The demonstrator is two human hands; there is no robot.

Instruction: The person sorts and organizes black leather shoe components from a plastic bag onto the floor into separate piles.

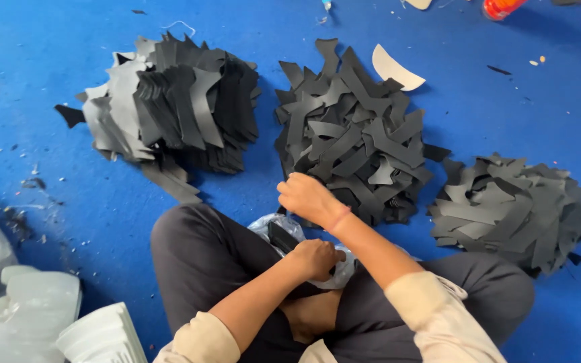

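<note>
Black cut-outs (pixel 354 141); right hand (pixel 307 197) covers grip, left hand (pixel 316 257) clutching.

Bright, even daylight across the blue floor (pixel 48 87), strongest toward the upper right of the middle pile of black cut pieces (pixel 354 138). Soft, short shadows only, falling beneath the pile edges and left of that pile. Dull sheen on the grey top pieces of the pile to its left (pixel 169 101), no hard glare. Sharp focus at the middle pile; slight motion blur on the right hand (pixel 307 198) just below it. Overexposed, washed-out white plastic (pixel 28 309) far lower left. Mild wide-angle stretching toward the corners.
</note>
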